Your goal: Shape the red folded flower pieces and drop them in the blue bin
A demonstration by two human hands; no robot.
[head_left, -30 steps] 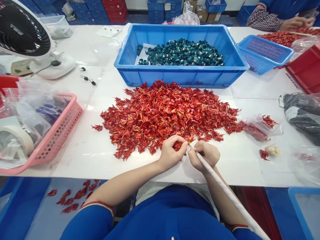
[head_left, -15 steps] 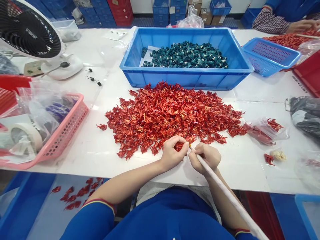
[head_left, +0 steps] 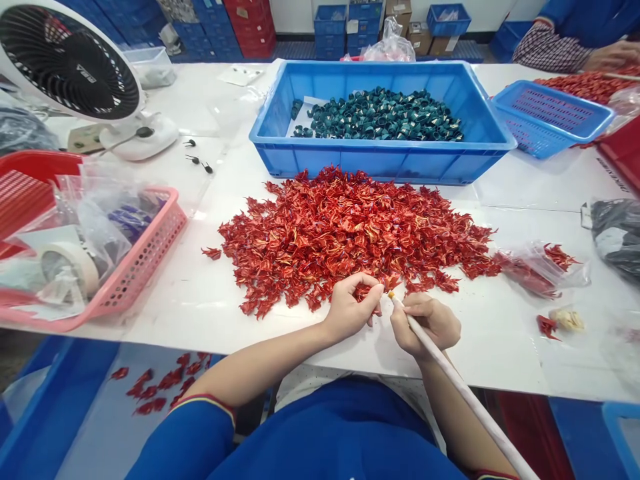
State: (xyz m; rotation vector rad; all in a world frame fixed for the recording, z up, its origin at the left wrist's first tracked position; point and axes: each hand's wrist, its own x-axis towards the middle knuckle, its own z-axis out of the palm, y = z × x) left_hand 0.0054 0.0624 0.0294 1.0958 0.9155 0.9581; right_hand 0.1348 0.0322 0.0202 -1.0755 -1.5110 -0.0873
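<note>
1. Left hand (head_left: 353,309) clenched at the near edge of the pile, fingers curled over a small red folded piece (head_left: 371,291) gripped against the thumb.
2. Right hand (head_left: 428,325) grasping a long white rod (head_left: 465,392) in a pencil-style hold. The rod's yellow-orange tip sits just beside the left hand's fingers, and its shaft runs back past the person's right arm.
3. A broad heap of red folded pieces (head_left: 350,243) covers the middle of the white tabletop (head_left: 500,353), spreading toward the edge nearest the person.
4. Beyond the heap, toward the far edge, a blue plastic crate (head_left: 380,163) holds teal curled pieces (head_left: 380,115).
5. A pink perforated basket (head_left: 145,263) packed with plastic bags and a tape roll (head_left: 70,268) stands at the left edge.
6. At the far right corner, a co-worker's hand (head_left: 607,57) works over another red heap (head_left: 585,87), just beside a blue mesh basket (head_left: 553,110).
</note>
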